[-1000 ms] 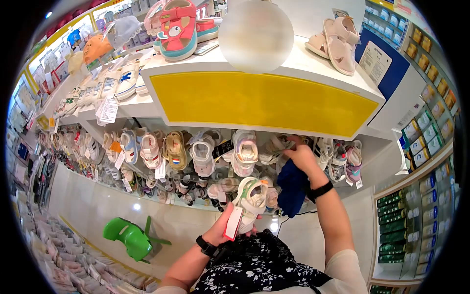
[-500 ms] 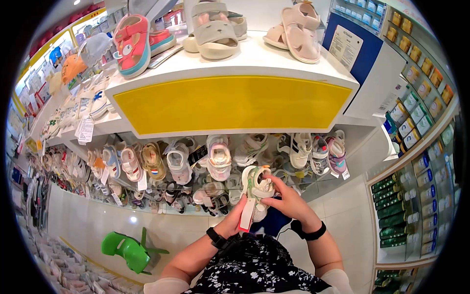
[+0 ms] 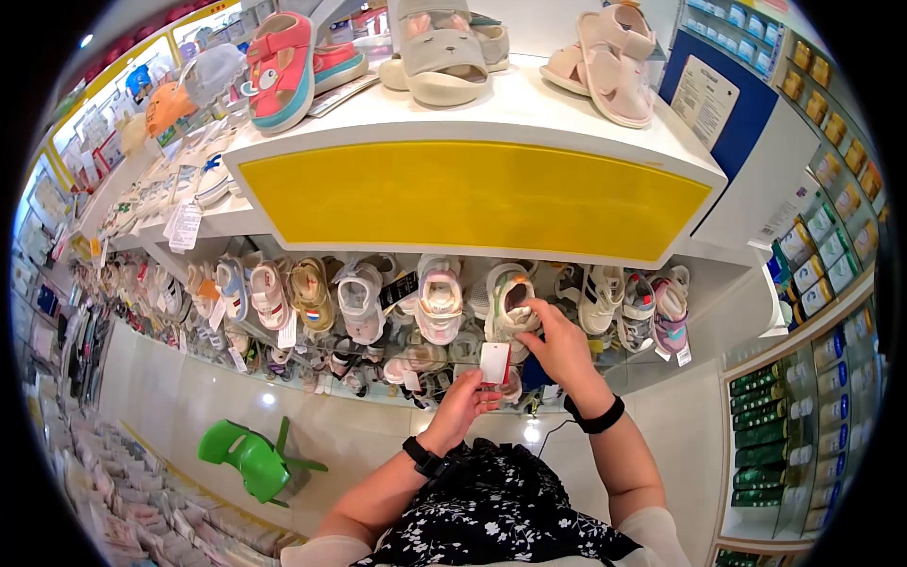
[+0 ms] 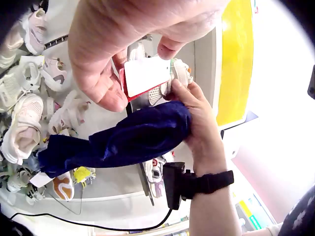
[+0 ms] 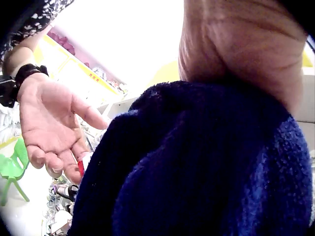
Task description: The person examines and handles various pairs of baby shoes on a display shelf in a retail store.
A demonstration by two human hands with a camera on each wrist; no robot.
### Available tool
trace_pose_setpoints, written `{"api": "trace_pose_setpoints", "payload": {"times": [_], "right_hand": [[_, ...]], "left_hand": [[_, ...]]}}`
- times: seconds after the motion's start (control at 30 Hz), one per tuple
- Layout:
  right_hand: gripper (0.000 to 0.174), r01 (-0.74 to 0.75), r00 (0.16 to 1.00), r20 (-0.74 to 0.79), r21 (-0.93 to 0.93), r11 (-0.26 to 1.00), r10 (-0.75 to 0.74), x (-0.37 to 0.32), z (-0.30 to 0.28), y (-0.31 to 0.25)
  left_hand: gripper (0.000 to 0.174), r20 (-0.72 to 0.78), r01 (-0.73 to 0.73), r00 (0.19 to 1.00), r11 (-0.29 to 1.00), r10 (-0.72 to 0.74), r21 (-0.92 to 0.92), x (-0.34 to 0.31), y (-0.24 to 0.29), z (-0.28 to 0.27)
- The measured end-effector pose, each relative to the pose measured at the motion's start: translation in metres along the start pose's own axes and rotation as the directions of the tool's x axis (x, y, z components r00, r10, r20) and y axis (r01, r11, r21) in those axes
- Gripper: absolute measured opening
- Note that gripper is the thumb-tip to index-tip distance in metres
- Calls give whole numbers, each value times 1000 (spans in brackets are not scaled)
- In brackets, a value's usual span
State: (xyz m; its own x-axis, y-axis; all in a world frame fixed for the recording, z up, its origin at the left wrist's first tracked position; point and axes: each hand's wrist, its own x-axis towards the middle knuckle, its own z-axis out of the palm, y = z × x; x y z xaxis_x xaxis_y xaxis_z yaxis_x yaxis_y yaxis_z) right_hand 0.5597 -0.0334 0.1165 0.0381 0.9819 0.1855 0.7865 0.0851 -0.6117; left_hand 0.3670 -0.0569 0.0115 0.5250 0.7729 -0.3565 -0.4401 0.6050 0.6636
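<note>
At the shelf in the head view, my right hand (image 3: 561, 348) pinches the front of a white child's sandal (image 3: 511, 299) with green trim. A dark blue plush cloth (image 4: 138, 132) hangs from beneath the same hand, and it fills much of the right wrist view. A white and red price tag (image 3: 494, 363) dangles below the sandal. My left hand (image 3: 457, 408) is just under the tag, palm turned up and fingers loosely bent, as the right wrist view shows. Its fingertips (image 4: 114, 102) are right at the tag's edge.
Rows of children's shoes (image 3: 359, 307) line the glass shelves on both sides. Above is a white counter with a yellow panel (image 3: 472, 198), bearing red shoes (image 3: 281, 71) and pink sandals (image 3: 614, 80). A green chair (image 3: 248, 458) stands on the floor at left.
The right hand came from the shelf to the sandal held by the left hand. Now the sandal is up at the shelf in the right hand, and the left hand has let go.
</note>
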Motion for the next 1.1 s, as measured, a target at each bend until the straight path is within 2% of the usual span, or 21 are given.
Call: {"api": "trace_pose_setpoints", "payload": {"times": [0.23, 0.37, 0.43, 0.53, 0.63, 0.73, 0.87, 0.97, 1.0, 1.1], "right_hand": [[43, -35, 999, -24, 8, 999, 35, 11, 5, -5], [46, 3, 999, -48, -54, 999, -6, 15, 8, -1], [45, 85, 986, -135, -77, 993, -95, 16, 14, 4], [49, -11, 998, -56, -44, 999, 8, 14, 9, 1], [52, 13, 991, -134, 30, 999, -9, 7, 8, 5], [40, -89, 981, -154, 195, 977, 120, -9, -3, 15], [19, -109, 911, -341, 349, 931, 234, -15, -6, 44], [17, 27, 834, -534, 287, 958, 137, -13, -2, 52], [17, 84, 830, -552, 261, 962, 78, -9, 7, 59], [37, 92, 936, -346, 78, 993, -60, -13, 33, 71]], "left_hand": [[33, -68, -1, 998, 1000, 2, 13, -6, -4, -1], [38, -93, 11, 996, 1000, -9, 20, -7, -7, 3], [39, -110, 13, 994, 1000, -12, 15, -8, -10, 2], [38, -106, 56, 993, 998, -53, 29, -7, -13, 4], [37, -82, 76, 994, 996, -72, 43, -6, -18, 3], [34, -64, 87, 995, 995, -83, 56, -6, -21, 5], [32, -69, 125, 990, 988, -119, 95, -6, -28, 8], [32, -48, 148, 988, 983, -144, 110, -5, -37, 11], [32, -53, 157, 987, 981, -152, 117, -3, -40, 13], [33, -48, 165, 986, 978, -160, 126, -1, -45, 22]]}}
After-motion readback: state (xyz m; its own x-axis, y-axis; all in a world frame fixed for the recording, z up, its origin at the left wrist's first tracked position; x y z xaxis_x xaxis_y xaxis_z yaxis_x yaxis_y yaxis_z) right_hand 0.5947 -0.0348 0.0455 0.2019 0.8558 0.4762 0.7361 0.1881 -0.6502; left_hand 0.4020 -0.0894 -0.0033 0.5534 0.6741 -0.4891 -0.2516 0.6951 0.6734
